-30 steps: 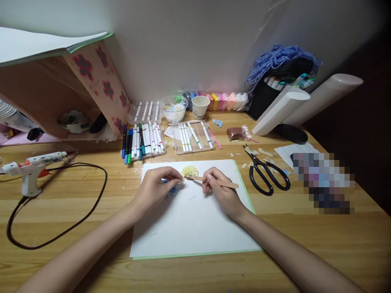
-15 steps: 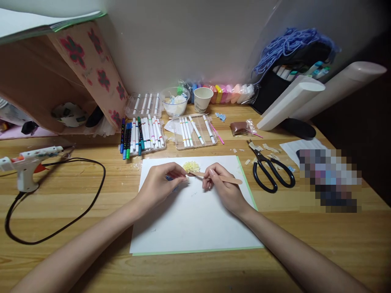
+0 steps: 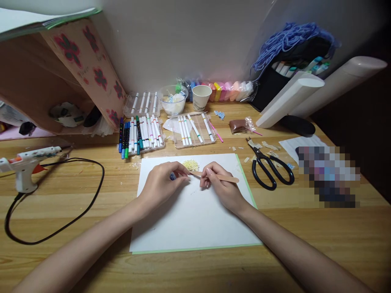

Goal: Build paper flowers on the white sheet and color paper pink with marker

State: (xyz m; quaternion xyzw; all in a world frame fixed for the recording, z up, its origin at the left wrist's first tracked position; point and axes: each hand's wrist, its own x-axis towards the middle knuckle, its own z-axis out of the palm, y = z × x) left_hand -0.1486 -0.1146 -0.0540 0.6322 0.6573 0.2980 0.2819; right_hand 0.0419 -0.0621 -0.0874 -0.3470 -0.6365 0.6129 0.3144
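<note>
the right hand [image 3: 222,190] has its grip closed around a wooden stick [image 3: 228,178], which points left across a sheet of white paper [image 3: 195,221] on the tabletop [image 3: 189,274]. the left hand [image 3: 161,184] curls near the stick's thin end, thumb and fingertips close together; i cannot tell whether they pinch anything. a small yellow heap [image 3: 191,165] lies on the paper just beyond the stick's tip, and some blue stuff [image 3: 172,176] shows through the gap in the left hand's grip. scissors [image 3: 265,165] with black handles lie right of the paper; a glue gun [image 3: 27,169] stands well apart, to the left.
</note>
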